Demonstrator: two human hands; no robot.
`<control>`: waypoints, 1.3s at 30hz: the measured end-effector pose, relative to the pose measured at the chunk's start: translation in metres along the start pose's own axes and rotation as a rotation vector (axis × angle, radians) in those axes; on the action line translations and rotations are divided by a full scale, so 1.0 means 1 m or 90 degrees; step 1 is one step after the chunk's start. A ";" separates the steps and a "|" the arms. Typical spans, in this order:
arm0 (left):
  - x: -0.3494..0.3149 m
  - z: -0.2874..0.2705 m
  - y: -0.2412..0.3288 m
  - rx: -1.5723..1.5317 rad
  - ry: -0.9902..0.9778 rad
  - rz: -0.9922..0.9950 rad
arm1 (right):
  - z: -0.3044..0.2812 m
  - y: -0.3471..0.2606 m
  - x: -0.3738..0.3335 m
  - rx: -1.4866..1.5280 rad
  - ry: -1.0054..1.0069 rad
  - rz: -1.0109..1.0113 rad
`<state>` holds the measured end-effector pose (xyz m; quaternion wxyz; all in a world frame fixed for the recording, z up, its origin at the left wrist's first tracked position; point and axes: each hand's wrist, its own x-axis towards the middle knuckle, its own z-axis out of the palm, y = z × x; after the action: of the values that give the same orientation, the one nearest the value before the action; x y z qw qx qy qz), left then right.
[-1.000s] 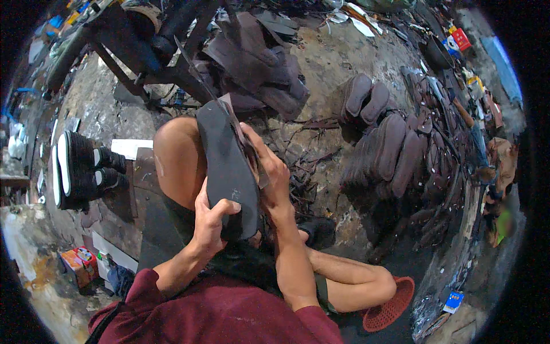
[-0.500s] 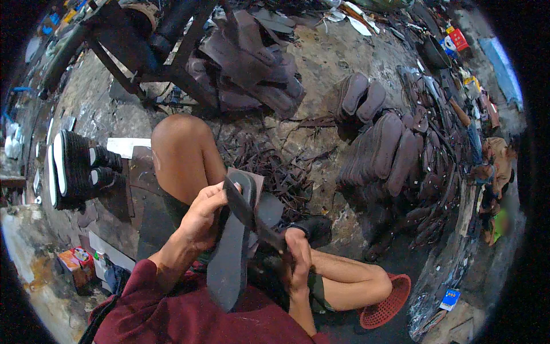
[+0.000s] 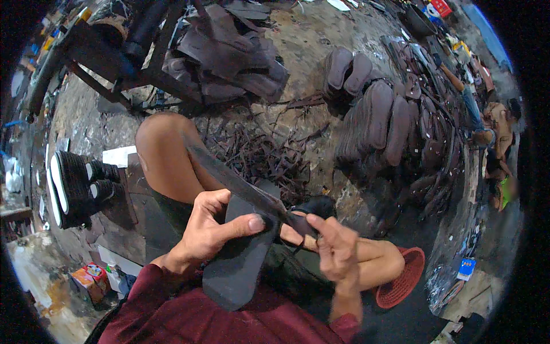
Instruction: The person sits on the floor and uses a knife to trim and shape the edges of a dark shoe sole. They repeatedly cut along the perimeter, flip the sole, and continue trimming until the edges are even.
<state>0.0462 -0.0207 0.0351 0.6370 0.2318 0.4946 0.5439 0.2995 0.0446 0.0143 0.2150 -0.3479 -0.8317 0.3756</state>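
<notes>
My left hand (image 3: pixel 209 229) grips a dark grey shoe sole (image 3: pixel 238 272) above my lap, its thumb pressed flat on the upper face. The sole tilts, with its squared-off end toward my body. Across its far end slants a long dark strip (image 3: pixel 238 180), partly blurred, running up and left past my left fingers. My right hand (image 3: pixel 337 246) is closed on the strip's near end, right of the sole. Blur hides whether the strip is a blade or cut-off material.
Dark cut scraps (image 3: pixel 263 155) heap beyond my lap. Stacked brown soles (image 3: pixel 372 120) stand at the right, sheets (image 3: pixel 229 51) behind. A metal frame (image 3: pixel 126 69) rises far left, near black-and-white soles (image 3: pixel 63 183). A red plastic basket (image 3: pixel 404 278) lies beside my right knee.
My right hand has moved right and slightly up. The strip now reaches farther up and left, and my left thumb lies over the sole. The view has shifted slightly.
</notes>
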 end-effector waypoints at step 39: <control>0.050 -0.014 -0.047 -0.351 0.379 -0.044 | 0.060 0.016 -0.013 0.007 0.086 0.081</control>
<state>0.0513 0.0080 -0.0290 0.5221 -0.1316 0.5006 0.6779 0.2781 0.0138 -0.0363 0.2481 -0.4229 -0.7896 0.3690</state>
